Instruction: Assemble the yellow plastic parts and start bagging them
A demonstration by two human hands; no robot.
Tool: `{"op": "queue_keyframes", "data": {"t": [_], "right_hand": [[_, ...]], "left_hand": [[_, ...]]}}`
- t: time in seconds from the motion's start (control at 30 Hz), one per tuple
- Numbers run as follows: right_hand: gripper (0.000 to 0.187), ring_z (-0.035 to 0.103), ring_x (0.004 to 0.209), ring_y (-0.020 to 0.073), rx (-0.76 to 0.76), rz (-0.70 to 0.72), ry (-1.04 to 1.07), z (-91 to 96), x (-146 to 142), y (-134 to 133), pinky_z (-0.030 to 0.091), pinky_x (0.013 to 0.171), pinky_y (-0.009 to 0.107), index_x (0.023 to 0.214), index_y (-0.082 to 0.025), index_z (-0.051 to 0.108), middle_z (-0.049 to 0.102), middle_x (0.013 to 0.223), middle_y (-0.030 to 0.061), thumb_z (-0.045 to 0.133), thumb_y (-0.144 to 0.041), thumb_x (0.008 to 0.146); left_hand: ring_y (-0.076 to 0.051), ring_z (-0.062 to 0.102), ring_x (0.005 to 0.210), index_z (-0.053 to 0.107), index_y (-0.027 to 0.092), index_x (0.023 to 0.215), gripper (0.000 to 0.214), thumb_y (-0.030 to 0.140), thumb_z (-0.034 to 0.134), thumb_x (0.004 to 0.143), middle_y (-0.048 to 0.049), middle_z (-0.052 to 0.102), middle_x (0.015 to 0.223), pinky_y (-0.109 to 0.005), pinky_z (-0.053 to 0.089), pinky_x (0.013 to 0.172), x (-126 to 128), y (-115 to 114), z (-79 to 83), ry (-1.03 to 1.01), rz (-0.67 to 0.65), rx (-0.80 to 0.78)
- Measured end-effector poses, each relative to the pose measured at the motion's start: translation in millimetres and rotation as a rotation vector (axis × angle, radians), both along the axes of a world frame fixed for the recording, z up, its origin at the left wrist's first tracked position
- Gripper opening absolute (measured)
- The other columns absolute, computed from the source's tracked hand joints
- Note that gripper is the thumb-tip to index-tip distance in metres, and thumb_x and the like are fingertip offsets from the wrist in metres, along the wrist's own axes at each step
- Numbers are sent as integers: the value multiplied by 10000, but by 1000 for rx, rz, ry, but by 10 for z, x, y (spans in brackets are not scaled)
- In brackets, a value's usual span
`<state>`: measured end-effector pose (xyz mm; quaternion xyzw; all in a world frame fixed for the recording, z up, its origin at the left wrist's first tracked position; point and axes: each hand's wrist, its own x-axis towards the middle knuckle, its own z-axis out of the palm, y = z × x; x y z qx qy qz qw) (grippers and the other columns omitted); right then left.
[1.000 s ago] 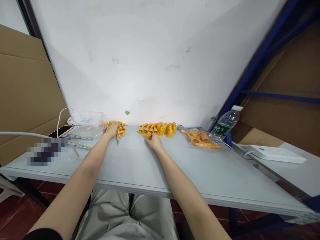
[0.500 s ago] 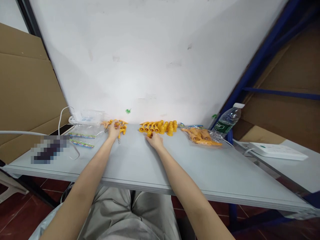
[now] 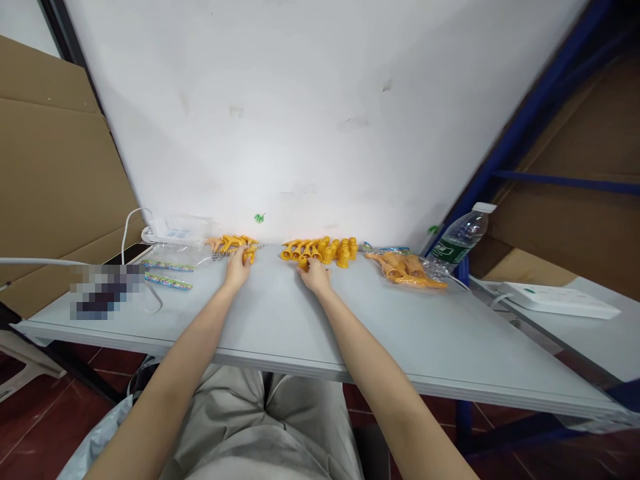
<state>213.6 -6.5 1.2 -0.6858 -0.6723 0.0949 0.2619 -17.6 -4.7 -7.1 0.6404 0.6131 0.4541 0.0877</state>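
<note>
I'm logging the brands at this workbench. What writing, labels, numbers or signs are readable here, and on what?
No text can be read in this picture.
water bottle, green label: print too small to read.
packet strips: coloured print, too blurred to read.
green mark on the wall: no legible letters.
yellow plastic pieces: no print visible.
</note>
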Motion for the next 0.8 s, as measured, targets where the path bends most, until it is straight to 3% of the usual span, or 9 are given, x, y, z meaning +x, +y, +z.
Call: {"op": "queue_keyframes", "data": {"t": [0.13, 0.3, 0.5, 0.8], "right_hand": [[287, 546, 1110, 263, 93, 45, 93, 35, 2, 9, 381, 917, 404, 1093, -197, 548, 629, 1177, 96, 529, -183, 807], [352, 500, 1176, 285, 192, 176, 47, 70, 2, -4, 391, 918, 389, 1108, -193, 579, 594, 1207, 98, 518, -123, 769], [376, 533, 1120, 279, 222, 251, 13, 72, -5, -10, 393, 915, 397, 1182, -186, 591, 595, 1186, 123, 517, -158, 814], [399, 524, 1153, 268, 219, 255, 26, 78, 16, -2, 388, 932, 393, 1204, -194, 582, 586, 1217, 114, 507, -127, 818]], "left_hand": [[-212, 572, 1095, 580, 207, 1179, 373, 133, 526, 818, -71, 628, 1189, -361, 465, 956, 44, -57, 30, 23, -68, 26], [-209, 579, 1068, 585, 182, 1187, 409, 115, 538, 787, -83, 633, 1162, -337, 474, 919, 60, -61, 16, 67, -131, 19], [-213, 608, 972, 595, 171, 1201, 403, 134, 544, 804, -105, 627, 1132, -349, 474, 919, 57, -61, -13, 105, -94, 11], [-257, 580, 1072, 581, 183, 1239, 421, 138, 542, 822, -117, 607, 1127, -370, 471, 934, 43, -74, 5, 147, -15, -39]]}}
